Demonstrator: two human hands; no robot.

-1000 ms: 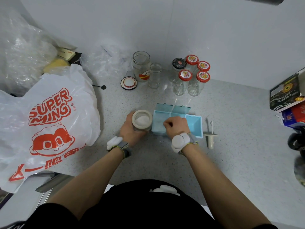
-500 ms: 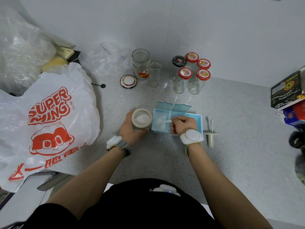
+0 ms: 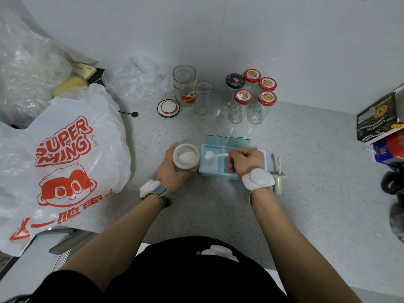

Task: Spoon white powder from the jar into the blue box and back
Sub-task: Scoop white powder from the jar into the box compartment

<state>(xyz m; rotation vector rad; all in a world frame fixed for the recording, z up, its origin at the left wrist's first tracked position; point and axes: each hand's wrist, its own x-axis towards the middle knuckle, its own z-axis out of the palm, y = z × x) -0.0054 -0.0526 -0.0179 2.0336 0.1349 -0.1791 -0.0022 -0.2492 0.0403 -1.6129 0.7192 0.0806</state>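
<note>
An open glass jar (image 3: 186,157) with white powder in it stands on the counter, gripped by my left hand (image 3: 169,171). Right beside it sits the light blue box (image 3: 209,171) with its lid (image 3: 227,141) tipped back. My right hand (image 3: 243,160) pinches the handle of a small white spoon (image 3: 215,155). The spoon's bowl carries a heap of white powder and hovers over the left compartment of the box, close to the jar.
A large white plastic bag (image 3: 61,162) fills the left side. Empty jars (image 3: 184,86), red-lidded bottles (image 3: 251,99) and a loose lid (image 3: 168,108) stand at the back. A cream-coloured part (image 3: 278,181) lies right of the box, cartons (image 3: 382,125) at far right.
My right hand has turned and lifted from inside the box; the spoon now points left with a heap of powder, closer to the jar. The left hand and jar stayed put.
</note>
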